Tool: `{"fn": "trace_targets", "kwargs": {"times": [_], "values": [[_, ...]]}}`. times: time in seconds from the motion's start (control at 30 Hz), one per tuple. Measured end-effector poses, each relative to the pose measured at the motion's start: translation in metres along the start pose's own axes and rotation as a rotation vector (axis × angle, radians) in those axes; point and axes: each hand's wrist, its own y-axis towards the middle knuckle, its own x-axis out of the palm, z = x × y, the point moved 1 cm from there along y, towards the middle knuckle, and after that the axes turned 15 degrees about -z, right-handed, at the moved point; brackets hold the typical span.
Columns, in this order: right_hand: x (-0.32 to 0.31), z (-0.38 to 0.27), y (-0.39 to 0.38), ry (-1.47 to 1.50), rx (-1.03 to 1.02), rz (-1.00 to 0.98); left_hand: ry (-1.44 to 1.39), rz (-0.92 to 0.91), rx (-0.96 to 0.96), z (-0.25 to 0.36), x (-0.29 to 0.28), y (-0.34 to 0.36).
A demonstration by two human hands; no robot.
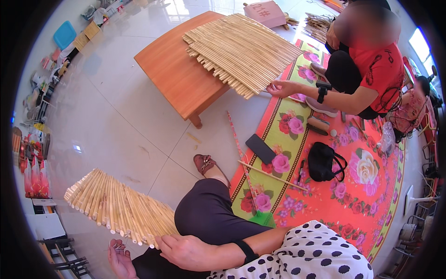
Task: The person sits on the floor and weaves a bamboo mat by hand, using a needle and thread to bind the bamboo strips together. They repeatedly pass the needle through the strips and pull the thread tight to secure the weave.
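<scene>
A mat of pale reed stalks [118,204] bound side by side fans out at the lower left, across my lap. My right hand [186,251] is closed on its near right end, with the thumb and fingers at the stalk ends. Just below the mat's lower edge, my left hand [120,261] has its fingers curled around a thin pale strand that looks like thread. The strand's far end cannot be made out.
A co-worker's hand [281,88] holds a larger reed mat [241,49] on a low wooden table [172,74]. On the flowered mat [339,209] lie a phone [260,149], a black bag [325,162], a pen [301,172] and a thin stick [274,176].
</scene>
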Motion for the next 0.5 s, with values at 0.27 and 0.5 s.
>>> {"fn": "trace_targets", "kwargs": {"times": [0.27, 0.5], "values": [[-0.0019, -0.0010, 0.0003, 0.001, 0.000, 0.004, 0.018, 0.002, 0.007, 0.0008, -0.0006, -0.0008], [-0.0021, -0.0008, 0.0003, 0.028, 0.000, 0.020, 0.012, 0.021, -0.011, -0.0009, -0.0041, -0.0002]]}}
